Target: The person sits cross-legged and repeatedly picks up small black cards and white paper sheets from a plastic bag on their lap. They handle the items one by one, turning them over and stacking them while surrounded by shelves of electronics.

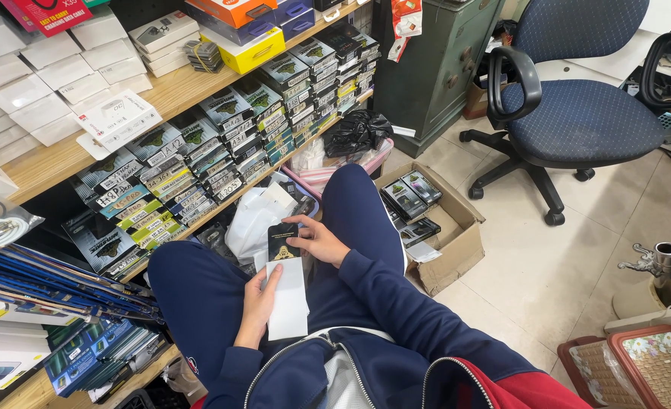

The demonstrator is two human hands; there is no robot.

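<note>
I sit with my knees apart in dark blue trousers. My left hand (256, 299) holds a white flat sleeve (288, 299) against my lap. My right hand (316, 241) grips the top of a black card-like pack (282, 241) that sticks out of the sleeve's upper end. Both hands touch the same item between my thighs.
Wooden shelves (172, 95) on the left carry rows of small flat packs and white boxes. A cardboard box (456, 242) with black packs sits on the tiled floor by my right leg. A blue office chair (577, 113) and a green cabinet (434, 68) stand beyond it.
</note>
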